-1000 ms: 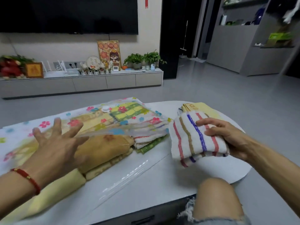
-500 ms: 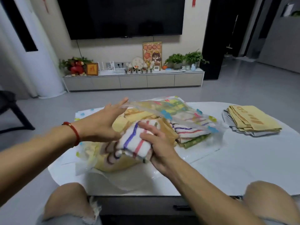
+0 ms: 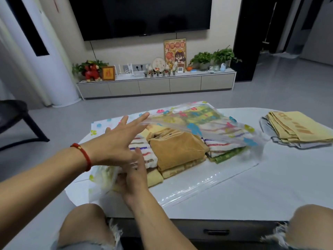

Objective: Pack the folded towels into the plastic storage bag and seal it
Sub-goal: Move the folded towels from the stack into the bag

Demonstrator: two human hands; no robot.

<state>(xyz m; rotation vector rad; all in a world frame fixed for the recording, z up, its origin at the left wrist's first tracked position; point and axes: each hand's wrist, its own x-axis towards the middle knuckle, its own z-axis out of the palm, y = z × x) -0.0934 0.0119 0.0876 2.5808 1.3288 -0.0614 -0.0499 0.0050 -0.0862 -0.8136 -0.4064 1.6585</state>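
A clear plastic storage bag point(image 3: 207, 128) printed with coloured flowers lies on the white table point(image 3: 270, 192), its mouth facing me. My left hand point(image 3: 117, 143), fingers spread, props up the bag's top sheet at its fingertips. Inside lie an orange-brown towel point(image 3: 176, 150), a striped towel point(image 3: 222, 147) over a green one point(image 3: 225, 157), and yellow towels point(image 3: 155, 177) beneath. Another white striped towel point(image 3: 142, 153) sits at the left inside the mouth. My right hand point(image 3: 134, 177) is just below my left, fingers extended against that towel's near edge, gripping nothing.
A stack of folded yellow towels point(image 3: 297, 127) on a grey one lies at the table's far right, outside the bag. My knees point(image 3: 84, 224) are at the table's near edge. A black chair point(image 3: 16, 120) stands on the left, a TV cabinet point(image 3: 156, 85) beyond.
My right hand carried the striped towel from the right side of the table into the bag's left side and let it go. My left hand lifted the bag's top sheet.
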